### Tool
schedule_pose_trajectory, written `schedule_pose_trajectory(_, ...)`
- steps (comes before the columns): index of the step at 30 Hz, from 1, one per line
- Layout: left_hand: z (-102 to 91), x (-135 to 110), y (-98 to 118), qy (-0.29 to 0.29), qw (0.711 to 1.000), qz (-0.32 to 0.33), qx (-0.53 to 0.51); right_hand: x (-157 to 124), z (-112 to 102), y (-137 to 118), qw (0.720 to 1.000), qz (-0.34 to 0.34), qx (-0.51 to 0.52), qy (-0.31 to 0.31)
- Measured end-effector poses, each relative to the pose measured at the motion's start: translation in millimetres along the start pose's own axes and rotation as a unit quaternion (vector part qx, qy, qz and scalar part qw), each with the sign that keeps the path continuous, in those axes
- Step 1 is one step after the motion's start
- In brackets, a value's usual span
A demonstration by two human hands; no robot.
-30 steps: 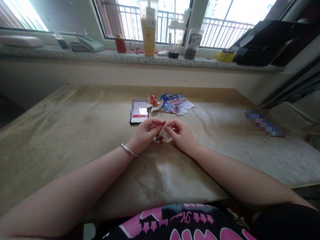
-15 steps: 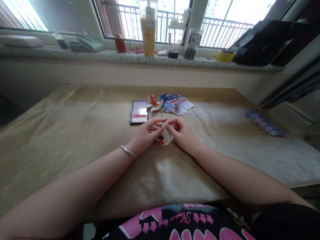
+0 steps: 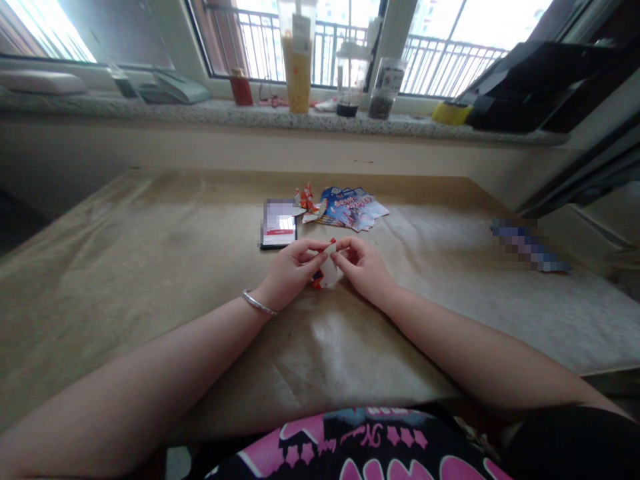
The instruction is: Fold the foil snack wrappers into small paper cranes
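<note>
My left hand (image 3: 291,269) and my right hand (image 3: 363,267) meet at the middle of the table, both pinching a small folded piece of paper (image 3: 326,269), white with red and blue print. The fingers of each hand are curled around its edges, and the paper stands just above the brown paper table cover (image 3: 150,267). A silver bangle (image 3: 257,301) sits on my left wrist. Just beyond my hands lies a phone (image 3: 278,228) with its screen lit.
Behind the phone lie a small folded orange paper figure (image 3: 305,197) and a stack of blue printed sheets (image 3: 350,207). A blurred blue object (image 3: 530,245) lies at the right. The stone windowsill (image 3: 200,113) holds cups, jars and a black case.
My fingers have shifted on the folded paper, pressing it narrower. My hands stay in the same spot.
</note>
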State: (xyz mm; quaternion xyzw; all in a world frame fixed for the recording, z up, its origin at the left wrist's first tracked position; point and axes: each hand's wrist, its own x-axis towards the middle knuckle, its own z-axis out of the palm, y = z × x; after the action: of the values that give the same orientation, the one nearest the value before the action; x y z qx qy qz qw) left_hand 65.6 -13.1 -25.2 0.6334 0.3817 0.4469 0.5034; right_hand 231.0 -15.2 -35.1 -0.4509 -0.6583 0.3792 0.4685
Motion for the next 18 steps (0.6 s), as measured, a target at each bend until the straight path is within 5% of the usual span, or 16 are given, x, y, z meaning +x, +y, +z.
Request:
schedule_pose_trajectory(11,-0.5,2.7,-0.6,-0.019,0.997,-0.004,0.074,4.0,-3.0,-0.1,0.996,-0.005,-0.082,0.035)
schedule_pose_trajectory(18,-3.4,5.5,-5.4,-0.037,0.971,0.013,0.234,9.6,-5.8,8.1,0.985,0.024,-0.171,0.009)
